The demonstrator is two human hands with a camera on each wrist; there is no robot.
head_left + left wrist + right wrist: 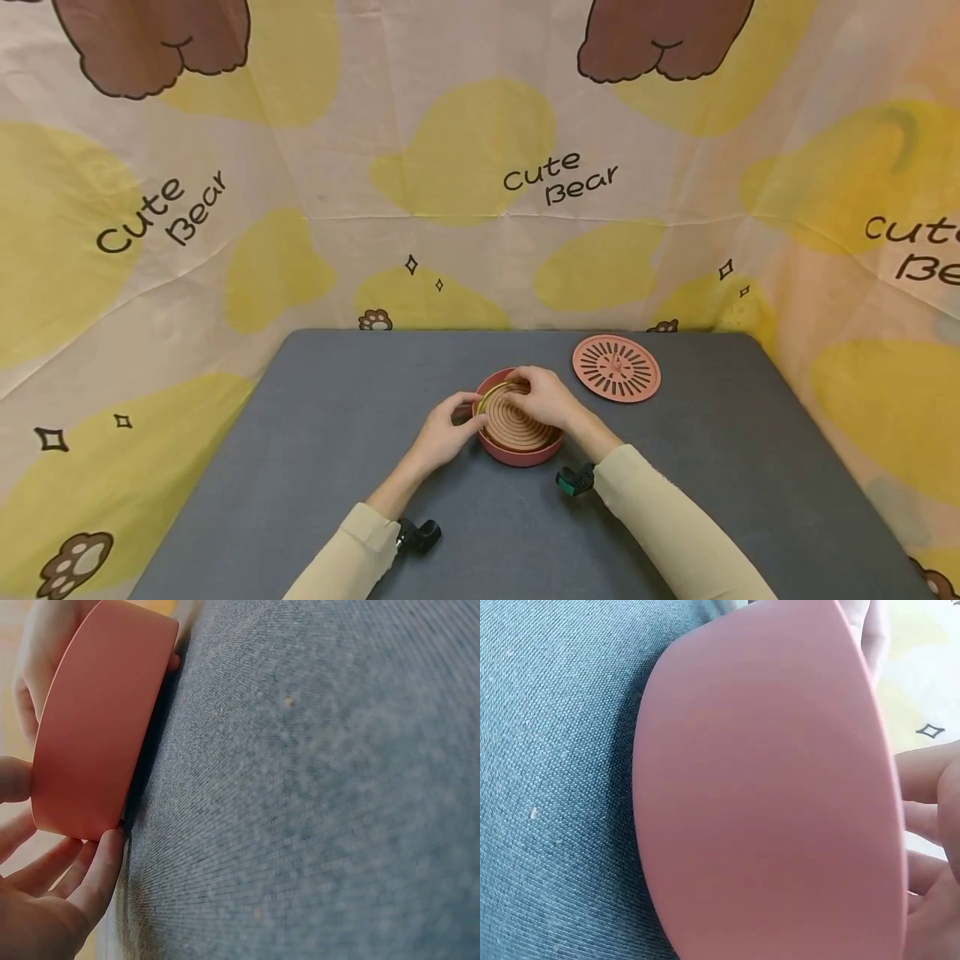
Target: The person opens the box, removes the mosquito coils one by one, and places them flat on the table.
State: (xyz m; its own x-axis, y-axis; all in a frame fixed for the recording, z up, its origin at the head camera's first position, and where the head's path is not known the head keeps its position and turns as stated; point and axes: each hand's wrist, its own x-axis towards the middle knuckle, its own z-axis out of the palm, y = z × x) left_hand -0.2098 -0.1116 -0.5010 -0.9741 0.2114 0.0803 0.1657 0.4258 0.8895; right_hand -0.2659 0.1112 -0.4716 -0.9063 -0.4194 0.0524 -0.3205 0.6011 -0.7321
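A round pink-red mosquito coil holder [517, 458] sits on the table without its lid. Inside lies a brown spiral mosquito coil [521, 425], with a yellow-green edge showing at its far left. My left hand [442, 433] grips the holder's left side; in the left wrist view its fingers [101, 877] curve against the outer wall, thumb by the rim. Reaching in from the right, my right hand [547, 400] pinches the coil's far edge, thumb over its top. The holder's wall [772, 787] hides part of that hand in the right wrist view.
A pink slotted round lid [617, 368] lies behind and to the right of the holder. The grey-blue cloth-covered table [337, 400] meets a printed fabric backdrop [465, 250] at its far edge. Black wrist devices [420, 536] are on both wrists.
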